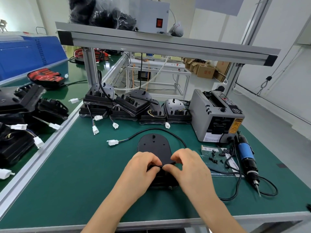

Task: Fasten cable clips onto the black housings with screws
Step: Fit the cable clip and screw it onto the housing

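A black housing (154, 147) lies flat on the green mat in front of me, its black cable (170, 132) looping behind it to a white connector (113, 142). My left hand (143, 167) and my right hand (186, 163) meet over the housing's near end, and both pinch the same thin black cable between fingertips. Whether a clip sits on it is hidden by the fingers. Small black clips and screws (217, 156) lie on a sheet to the right. A blue electric screwdriver (246, 156) rests beside them.
Several stacked black housings (134, 105) with white connectors line the back of the mat. A grey tape dispenser (217, 115) stands at the back right. More housings (20, 115) pile up on the left bench. An aluminium frame shelf (168, 44) spans overhead.
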A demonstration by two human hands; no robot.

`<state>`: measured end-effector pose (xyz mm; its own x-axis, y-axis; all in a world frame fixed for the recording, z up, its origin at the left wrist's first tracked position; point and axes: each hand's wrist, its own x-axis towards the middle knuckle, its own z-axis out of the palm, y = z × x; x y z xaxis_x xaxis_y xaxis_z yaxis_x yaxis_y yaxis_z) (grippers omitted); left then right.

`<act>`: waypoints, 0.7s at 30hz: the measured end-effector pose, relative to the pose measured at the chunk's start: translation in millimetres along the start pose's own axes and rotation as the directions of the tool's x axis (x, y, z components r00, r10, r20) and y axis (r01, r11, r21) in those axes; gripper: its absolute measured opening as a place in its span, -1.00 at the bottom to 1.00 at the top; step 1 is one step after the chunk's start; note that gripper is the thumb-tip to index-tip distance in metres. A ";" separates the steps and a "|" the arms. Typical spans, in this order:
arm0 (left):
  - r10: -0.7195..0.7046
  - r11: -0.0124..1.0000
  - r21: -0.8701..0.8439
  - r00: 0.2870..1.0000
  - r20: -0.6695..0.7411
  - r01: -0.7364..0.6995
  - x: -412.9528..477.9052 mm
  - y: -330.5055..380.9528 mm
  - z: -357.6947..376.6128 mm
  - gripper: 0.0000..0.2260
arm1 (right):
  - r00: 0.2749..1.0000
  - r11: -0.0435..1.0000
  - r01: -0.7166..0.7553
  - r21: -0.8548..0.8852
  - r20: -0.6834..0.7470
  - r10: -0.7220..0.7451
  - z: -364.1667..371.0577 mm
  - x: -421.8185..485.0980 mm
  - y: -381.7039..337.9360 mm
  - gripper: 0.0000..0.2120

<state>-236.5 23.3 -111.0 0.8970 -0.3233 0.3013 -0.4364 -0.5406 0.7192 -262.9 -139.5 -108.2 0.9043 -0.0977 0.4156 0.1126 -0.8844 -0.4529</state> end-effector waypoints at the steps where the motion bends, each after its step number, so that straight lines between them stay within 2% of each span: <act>1: 0.001 1.000 -0.007 1.000 -0.001 -0.001 -0.3 -0.4 0.3 -0.82 | 0.999 1.000 0.028 -0.006 0.016 -0.028 -1.4 2.9 1.8 -0.76; 5: 0.005 1.000 -0.024 1.000 0.005 -0.005 -2.2 -0.6 1.0 -0.76 | 0.982 0.996 0.061 -0.072 0.180 -0.047 -4.9 12.0 5.6 -0.75; 7: 0.012 0.999 -0.033 1.000 0.024 -0.012 -3.4 -1.2 0.2 -0.72 | 0.977 0.996 0.084 -0.041 0.199 -0.075 -4.1 11.1 5.8 -0.79; 11: 0.064 0.997 -0.052 0.998 0.004 -0.063 -5.4 -4.1 -2.3 -0.75 | 0.976 0.979 0.198 0.052 0.087 -0.202 -0.1 1.6 9.8 -0.87; 16: 0.250 0.960 0.124 0.968 0.025 -0.251 -9.2 -6.9 -1.7 -0.79 | 0.941 0.942 0.331 0.063 -0.096 -0.324 12.2 -10.6 17.1 -0.93; 21: 0.461 0.832 0.354 0.887 -0.014 -0.426 -12.5 -6.8 0.4 -0.90 | 0.936 0.944 0.324 0.056 -0.161 -0.312 17.3 -11.3 25.5 -0.80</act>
<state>-244.7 30.7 -119.9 0.5960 -0.5250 0.6076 -0.7705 -0.5871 0.2485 -263.1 -153.1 -138.1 0.7450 0.1109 0.6577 0.4228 -0.8412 -0.3370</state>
